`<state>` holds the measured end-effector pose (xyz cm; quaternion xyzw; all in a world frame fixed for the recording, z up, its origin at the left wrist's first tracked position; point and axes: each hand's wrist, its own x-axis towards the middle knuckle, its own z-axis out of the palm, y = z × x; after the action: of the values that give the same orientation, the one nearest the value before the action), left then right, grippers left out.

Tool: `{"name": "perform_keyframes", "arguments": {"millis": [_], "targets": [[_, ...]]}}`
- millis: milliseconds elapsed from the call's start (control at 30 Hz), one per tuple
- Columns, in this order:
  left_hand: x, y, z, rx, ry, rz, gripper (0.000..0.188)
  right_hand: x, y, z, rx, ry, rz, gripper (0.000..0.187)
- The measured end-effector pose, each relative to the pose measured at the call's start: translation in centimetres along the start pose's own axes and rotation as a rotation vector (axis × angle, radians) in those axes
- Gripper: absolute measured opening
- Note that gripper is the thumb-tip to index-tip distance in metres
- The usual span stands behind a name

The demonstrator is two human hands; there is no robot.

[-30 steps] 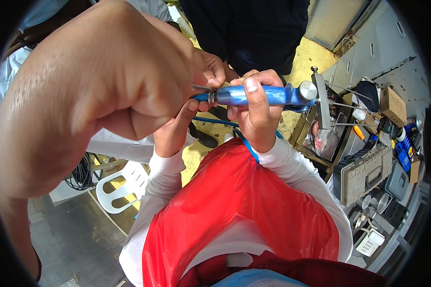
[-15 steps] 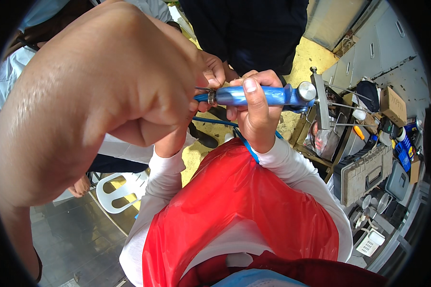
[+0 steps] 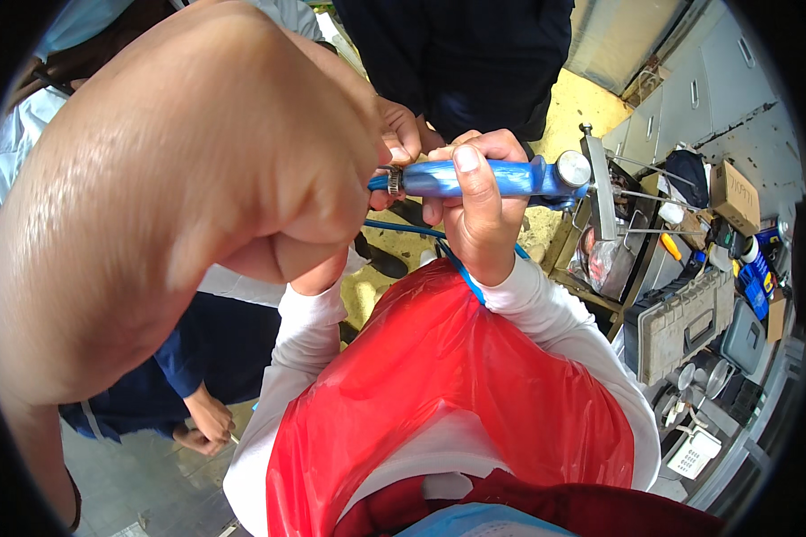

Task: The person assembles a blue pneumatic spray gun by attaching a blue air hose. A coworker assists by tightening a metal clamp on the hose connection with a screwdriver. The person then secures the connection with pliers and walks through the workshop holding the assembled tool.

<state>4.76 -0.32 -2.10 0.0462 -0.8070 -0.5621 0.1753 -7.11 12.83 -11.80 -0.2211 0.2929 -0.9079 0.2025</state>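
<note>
My right hand (image 3: 482, 201) is wrapped round the blue grip of a tool (image 3: 421, 179) with a round silver knob (image 3: 573, 169), a metal crossbar (image 3: 602, 192) and thin rods. A metal hose clamp (image 3: 395, 181) sits at the grip's left end, where blue hose enters. More blue hose (image 3: 461, 268) loops below, past my right wrist. My left hand (image 3: 324, 271) reaches up near that end; its fingers are mostly hidden behind another person's large foreground hand (image 3: 278, 170). A further person's fingers (image 3: 399, 134) pinch something small close to the clamp.
Another person in dark clothes (image 3: 457, 63) stands opposite. At lower left are a person's hands (image 3: 208, 421) and dark blue clothing. A grey toolbox (image 3: 680, 324), a cardboard box (image 3: 736, 199) and loose tools crowd the right, below grey cabinets (image 3: 707, 89). A red plastic apron (image 3: 457, 358) covers my front.
The foreground hand has shifted slightly right, covering more of the hose end. A person in dark blue has come in at lower left, hiding the white chair. My right hand keeps its grip.
</note>
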Motion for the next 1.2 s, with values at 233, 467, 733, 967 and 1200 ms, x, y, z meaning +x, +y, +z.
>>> {"name": "perform_keyframes", "arguments": {"millis": [233, 467, 733, 967, 1200], "targets": [[4.5, 6.8, -3.1, 0.397, -0.504, 0.081, 0.019, 0.0, 0.1, -0.4, -0.038, -0.015, -0.011, 0.015], [8.2, 12.1, -3.8, 0.773, -1.007, 0.268, 0.020, 0.1, 0.1, 0.0, 0.012, 0.013, -0.007, 0.015], [9.4, 13.1, -3.7, 0.806, -1.097, 0.268, 0.020, -0.1, 0.2, -0.2, 0.008, 0.031, 0.019, 0.014], [8.7, 12.1, -4.4, 0.632, -0.863, 0.104, 0.021, 0.0, 0.0, 0.1, 0.004, 0.042, 0.006, 0.013], [8.7, 11.6, -4.8, 0.554, -0.752, 0.048, 0.022, 0.1, 0.4, 0.1, -0.025, 0.038, -0.005, 0.014]]}}
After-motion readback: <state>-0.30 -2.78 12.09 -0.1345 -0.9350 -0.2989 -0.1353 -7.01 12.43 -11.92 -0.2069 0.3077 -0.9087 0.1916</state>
